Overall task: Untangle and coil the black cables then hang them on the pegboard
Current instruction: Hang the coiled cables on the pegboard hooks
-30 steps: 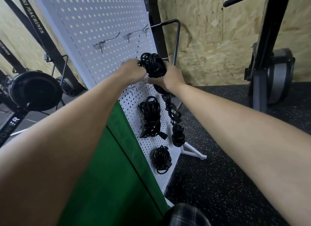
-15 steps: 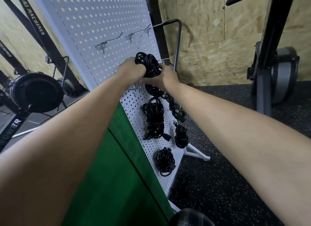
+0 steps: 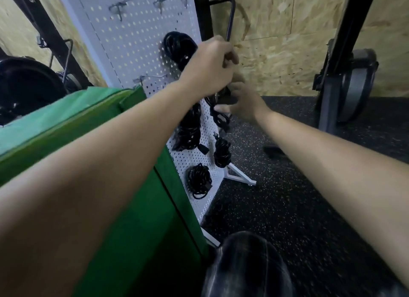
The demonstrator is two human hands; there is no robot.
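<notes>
Filling the bottom edge, a knee in dark checked cloth (image 3: 247,263) sat nearest the viewer, just short of the foot of the white pegboard (image 3: 137,42). A green fabric-covered block (image 3: 132,208) stood against the pegboard's left side. Two bare forearms reached toward the pegboard's right edge.

Low on the pegboard hung several finished black coils (image 3: 199,181), each on its own hook. Above them, just off the pegboard's right edge, the right hand (image 3: 241,102) was blurred. Its fingers were spread about a dangling cable end (image 3: 221,95), and whether it pinched that end could not be told. Higher up, the left hand (image 3: 210,68) was clenched round a dark strand that appeared to run from the top coil (image 3: 178,46). This coil lay against the pegboard's upper right, and its hook was hidden.

Bare hooks (image 3: 119,6) jutted from the pegboard's top row. Behind the pegboard rose a chipboard wall (image 3: 287,42) and an exercise machine (image 3: 345,86).

The step in hand looked like hanging: settling this coil on its hook. The next move probably called for checking that the loop sat over the hook, tucking in the loose end so it would not drag the coil off, then letting go.
</notes>
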